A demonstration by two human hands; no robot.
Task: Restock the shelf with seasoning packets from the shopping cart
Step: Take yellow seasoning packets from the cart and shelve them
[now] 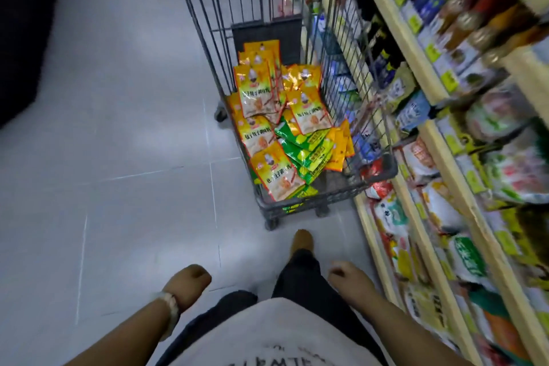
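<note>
- The grey tiled floor (104, 157) fills the left half of the view, crossed by pale grout lines.
- The shelf unit (451, 175) runs down the right side, its pale wooden edges slanting from top to bottom; bottles stand on the upper levels and blurred, colourful bags and packets crowd the lower ones.
- The wire shopping cart (300, 196) stands on the floor just beside the shelf, ahead of the person's feet.
- The seasoning packets (276, 116) lie loose in the bottom of the cart: mostly orange-yellow ones with a chef figure and printed characters, overlapping each other, some leaning on the far end.
- A few green packets (309, 151) lie among them toward the near right corner.
- The left hand (188, 285) hangs low over the floor, well apart from the cart, fingers curled in toward the palm and holding nothing; a pale bracelet (170, 306) sits on the wrist.
- The right hand (352, 279) hangs near the shelf's lower edge, fingers loosely curled, empty.
- One tan shoe (301, 241) shows just behind the cart.
</note>
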